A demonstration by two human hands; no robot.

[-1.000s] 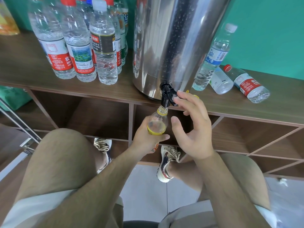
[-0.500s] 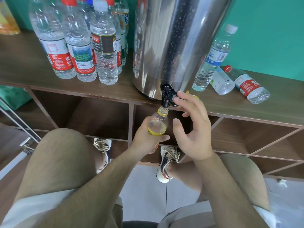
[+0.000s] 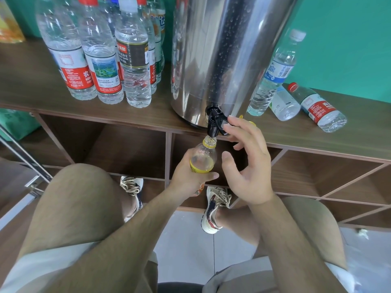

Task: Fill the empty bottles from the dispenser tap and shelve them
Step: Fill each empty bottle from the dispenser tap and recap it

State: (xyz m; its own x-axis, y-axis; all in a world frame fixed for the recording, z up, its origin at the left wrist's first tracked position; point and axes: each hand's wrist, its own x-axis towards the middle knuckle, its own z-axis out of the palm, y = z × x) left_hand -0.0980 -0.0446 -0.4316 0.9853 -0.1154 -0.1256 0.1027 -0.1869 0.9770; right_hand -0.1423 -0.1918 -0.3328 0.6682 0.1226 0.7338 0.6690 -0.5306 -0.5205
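Meeting tap [image 3: 213, 123]: yellow-banded btl [image 3: 203, 154], maybe part-full.

Below tap [image 3: 214, 122]: taken up by small bottle [image 3: 203, 157], left hand [image 3: 190, 179] gripping it, right hand [image 3: 250, 166] fingers at the lever. Left of dispenser [image 3: 222, 60]: blocked by tight cluster of upright bottles [image 3: 101, 60]; bare shelf top [image 3: 27, 81] further left. Right of dispenser: standing bottle [image 3: 273, 77] just beside, then lying white-label bottle [image 3: 284, 104] and lying red-cap bottle [image 3: 318, 107], touching. Open cubby [image 3: 127, 149] under shelf, left of hands.
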